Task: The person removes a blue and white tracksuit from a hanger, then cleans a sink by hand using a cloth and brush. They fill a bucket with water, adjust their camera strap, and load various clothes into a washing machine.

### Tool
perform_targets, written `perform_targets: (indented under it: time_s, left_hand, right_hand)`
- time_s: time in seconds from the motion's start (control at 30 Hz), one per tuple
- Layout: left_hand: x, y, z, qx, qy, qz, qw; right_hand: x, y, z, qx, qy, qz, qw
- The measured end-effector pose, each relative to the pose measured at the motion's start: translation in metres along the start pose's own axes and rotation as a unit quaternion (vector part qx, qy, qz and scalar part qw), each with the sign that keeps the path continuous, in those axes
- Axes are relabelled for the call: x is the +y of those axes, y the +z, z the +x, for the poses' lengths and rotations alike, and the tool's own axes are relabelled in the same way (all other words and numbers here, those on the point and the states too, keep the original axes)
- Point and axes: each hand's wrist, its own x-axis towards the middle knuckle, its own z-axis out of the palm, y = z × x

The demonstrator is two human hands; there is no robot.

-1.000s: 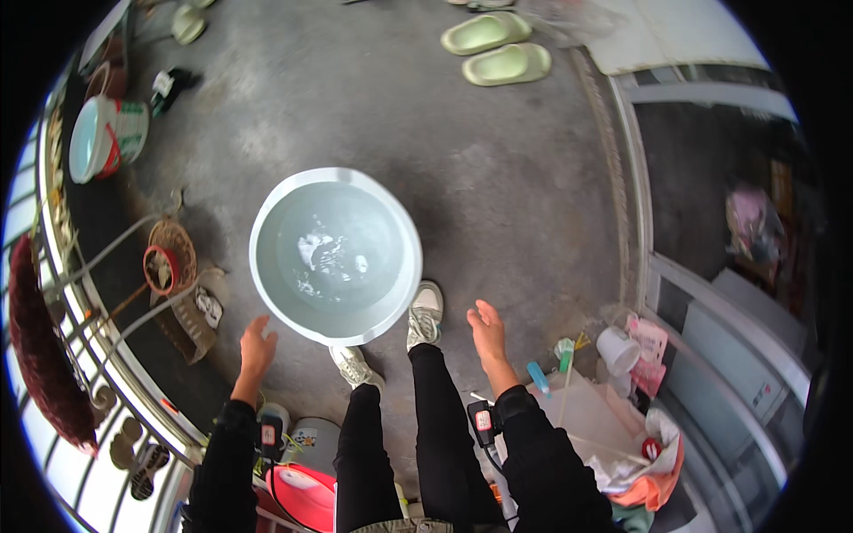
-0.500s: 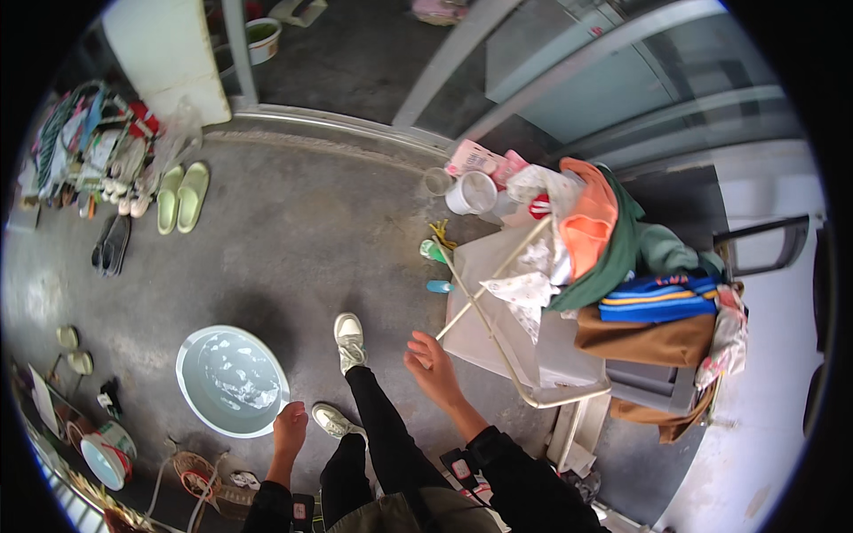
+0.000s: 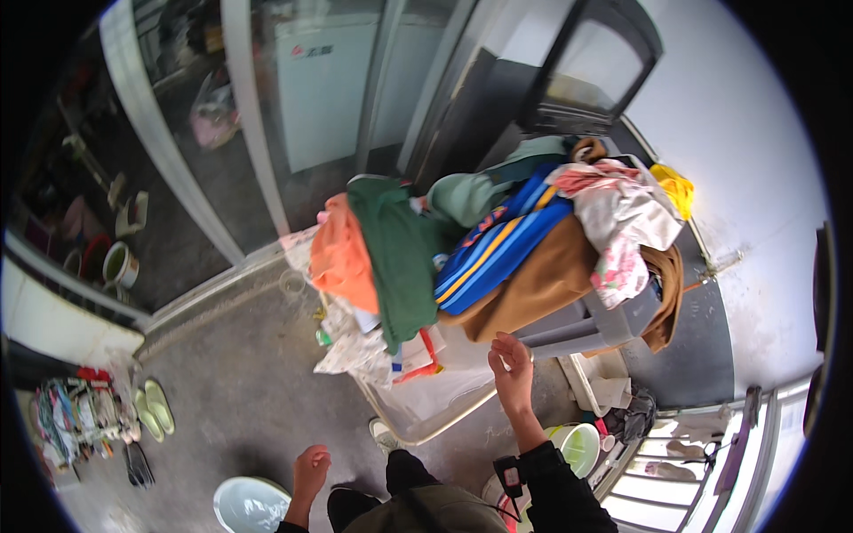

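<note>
My left hand (image 3: 311, 468) hangs low in front of me, its fingers curled in with nothing visible in them, above and right of the pale blue basin (image 3: 252, 503) of water on the floor. Raised farther forward, my right hand (image 3: 513, 369) has its fingers slightly bent and apart, and it looks unburdened. Just beyond its fingertips are a brown garment (image 3: 533, 277) and a grey plastic rim (image 3: 569, 330); I cannot tell whether they touch. On the same heap lie a blue garment with yellow stripes (image 3: 506, 240), a dark green garment (image 3: 388, 253), an orange garment (image 3: 340, 253) and a floral cloth (image 3: 625, 213).
A dark-framed lid (image 3: 539, 111) stands up behind the clothes. Below the heap a pale-framed stand (image 3: 425, 437) reaches toward my feet. Light green slippers (image 3: 155, 410) and dark shoes (image 3: 138, 465) sit at left. A bucket (image 3: 579, 447) stands right of my right forearm.
My view has swung right toward the clothes heap, so the basin now sits at the lower edge. My right hand is now close to the brown garment. Both hands remain free of objects.
</note>
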Motion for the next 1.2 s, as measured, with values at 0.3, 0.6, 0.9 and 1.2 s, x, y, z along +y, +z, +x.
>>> perform_targets:
  time_s: [0.3, 0.6, 0.9, 1.2]
  left_hand:
    - [0.245, 0.133, 0.031, -0.185, 0.242, 0.058, 0.951]
    - [0.475, 0.247, -0.012, -0.13, 0.466, 0.067, 0.873]
    - [0.633, 0.418, 0.057, 0.012, 0.496, 0.405, 0.768]
    - [0.591, 0.397, 0.01, -0.023, 0.432, 0.21, 0.877]
  right_hand:
    - [-0.092, -0.182, 0.104, 0.276, -0.106, -0.081, 0.952]
    - [-0.096, -0.276, 0.267, 0.268, -0.021, 0.002, 0.963]
    - [-0.078, -0.299, 0.292, -0.144, -0.11, 0.279, 0.943]
    - [-0.094, -0.339, 0.251, -0.209, -0.114, 0.243, 0.94]
